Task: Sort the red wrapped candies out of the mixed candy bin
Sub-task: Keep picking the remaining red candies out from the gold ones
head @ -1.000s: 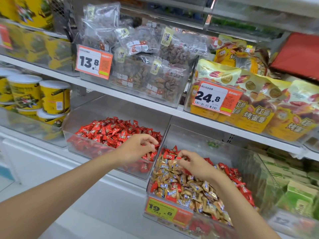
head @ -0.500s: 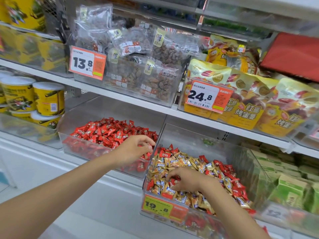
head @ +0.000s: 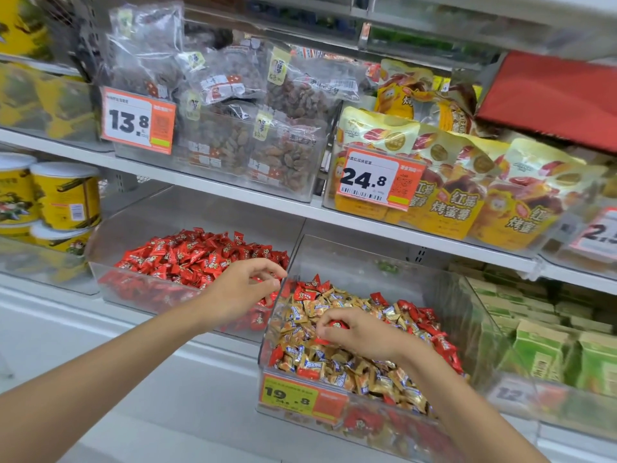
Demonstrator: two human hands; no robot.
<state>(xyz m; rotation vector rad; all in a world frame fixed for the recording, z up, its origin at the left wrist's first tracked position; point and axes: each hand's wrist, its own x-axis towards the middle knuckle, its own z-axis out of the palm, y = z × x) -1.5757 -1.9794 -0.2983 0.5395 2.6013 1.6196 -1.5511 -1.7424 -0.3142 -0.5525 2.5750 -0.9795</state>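
The clear mixed candy bin (head: 350, 259) on the lower shelf holds gold wrapped candies (head: 337, 365) with red wrapped candies (head: 424, 322) scattered among them, mostly along its right side. My right hand (head: 364, 335) is over the middle of the pile and pinches one red candy (head: 339, 325) between thumb and fingers. Left of it stands a clear bin (head: 187, 208) filled only with red candies (head: 187, 255). My left hand (head: 240, 289) hovers over that bin's right end with curled fingers. Red shows between its thumb and fingers; whether it is held I cannot tell.
The mixed bin's front carries a yellow and orange price tag (head: 300, 397). The shelf above (head: 233, 195) holds bagged dried fruit (head: 267, 152) and yellow snack pouches (head: 450, 195). Yellow tubs (head: 63, 195) stand at the left, green cartons (head: 541, 352) at the right.
My right hand came from the bin's back left toward the middle of the pile and picked up a red candy. My left hand stayed over the red bin.
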